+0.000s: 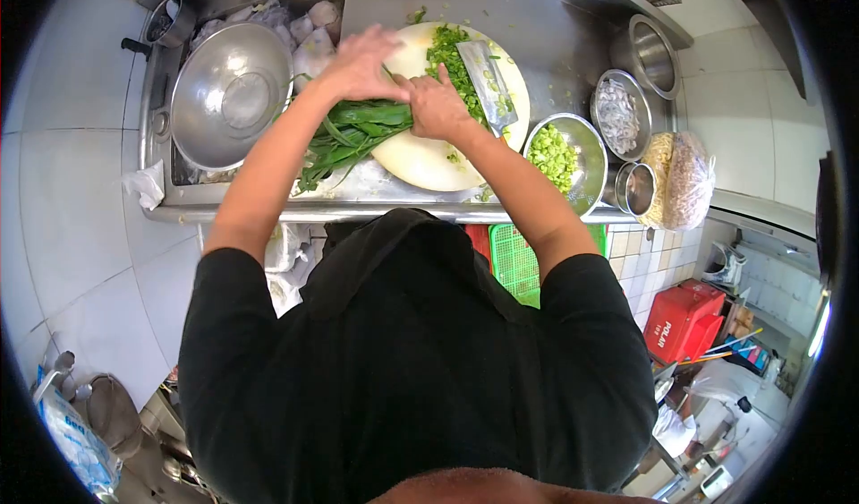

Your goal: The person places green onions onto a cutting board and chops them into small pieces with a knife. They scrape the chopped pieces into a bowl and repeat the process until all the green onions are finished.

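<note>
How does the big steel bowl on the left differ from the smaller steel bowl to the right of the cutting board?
The big steel bowl looks empty, showing its bare shiny bottom; the smaller steel bowl holds chopped green pieces. The big steel bowl is clearly wider. It sits beyond the person's left arm, while the smaller one sits beside the round pale cutting board. Both are round, shiny metal.

A working kitchen: steel counter [555,29], metal bowls [228,92], cutting board [420,159], tiled walls
</note>
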### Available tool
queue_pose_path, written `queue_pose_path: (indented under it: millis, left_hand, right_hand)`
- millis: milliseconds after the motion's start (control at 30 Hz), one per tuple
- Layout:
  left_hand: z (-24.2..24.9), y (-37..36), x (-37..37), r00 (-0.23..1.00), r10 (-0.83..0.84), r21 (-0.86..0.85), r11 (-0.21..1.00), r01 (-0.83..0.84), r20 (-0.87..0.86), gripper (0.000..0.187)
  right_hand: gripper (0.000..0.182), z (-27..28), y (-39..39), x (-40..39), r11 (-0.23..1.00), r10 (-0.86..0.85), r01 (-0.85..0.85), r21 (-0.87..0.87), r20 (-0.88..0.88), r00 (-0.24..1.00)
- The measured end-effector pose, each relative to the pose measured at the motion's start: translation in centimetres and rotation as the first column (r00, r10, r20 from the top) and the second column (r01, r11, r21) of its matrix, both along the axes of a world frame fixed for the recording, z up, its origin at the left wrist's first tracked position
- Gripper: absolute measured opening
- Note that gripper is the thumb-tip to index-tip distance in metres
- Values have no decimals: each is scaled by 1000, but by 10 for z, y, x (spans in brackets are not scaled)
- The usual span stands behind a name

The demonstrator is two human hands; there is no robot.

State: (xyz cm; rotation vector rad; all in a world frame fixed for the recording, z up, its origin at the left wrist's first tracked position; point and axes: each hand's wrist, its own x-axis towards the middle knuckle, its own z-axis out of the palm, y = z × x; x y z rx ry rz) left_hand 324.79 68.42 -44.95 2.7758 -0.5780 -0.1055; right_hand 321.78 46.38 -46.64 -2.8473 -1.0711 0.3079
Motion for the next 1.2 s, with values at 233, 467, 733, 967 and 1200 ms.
queue_pose_path:
  millis: [233, 467, 733, 967, 1200]
  left_hand:
    - [30, -4, -60, 936, 23, 225, 973, 61, -352, 110]
    - [-14, -2, -59, 975, 216, 83, 972, -219, 42, 56]
    - [22, -35, -58, 833, 220, -10, 968, -249, 508, 81]
    - [-62, -75, -35, 879, 417, -275, 894, -352, 232, 68]
    - [-57, -78, -43, 890, 380, -69, 924, -375, 251, 56]
  right_hand:
    - [78, -8, -3, -4, 999, -26, 23, 35, 72, 997]
    - [50, -13, 8, 24, 993, -44, 24, 120, 169, 985]
    - [42, -20, 14, 21, 991, -86, 71, 113, 129, 988]
    - [56, -33, 2, 42, 961, -18, 7, 276, 36, 999]
    - [63, -3, -72, 8, 595, -297, 314, 740, -160, 941]
